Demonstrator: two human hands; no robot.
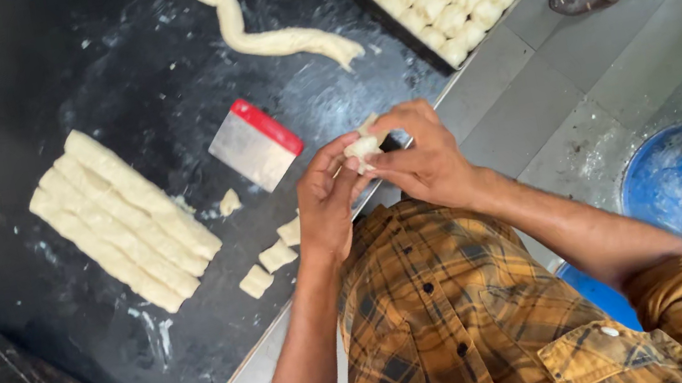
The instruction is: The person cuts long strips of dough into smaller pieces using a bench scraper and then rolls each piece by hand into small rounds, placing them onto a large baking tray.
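Your left hand (327,208) and right hand (423,159) pinch one dough piece (363,147), its axis unclear; three cut pieces (276,256) lie near the scraper (256,144).

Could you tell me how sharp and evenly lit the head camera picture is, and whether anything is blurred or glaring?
Head view: soft, even light, no hard shadows; faint sheen on the black table; the left hand, right hand and dough piece slightly motion-soft; the scraper and cut dough strips fairly sharp; wide-angle stretching at the edges.
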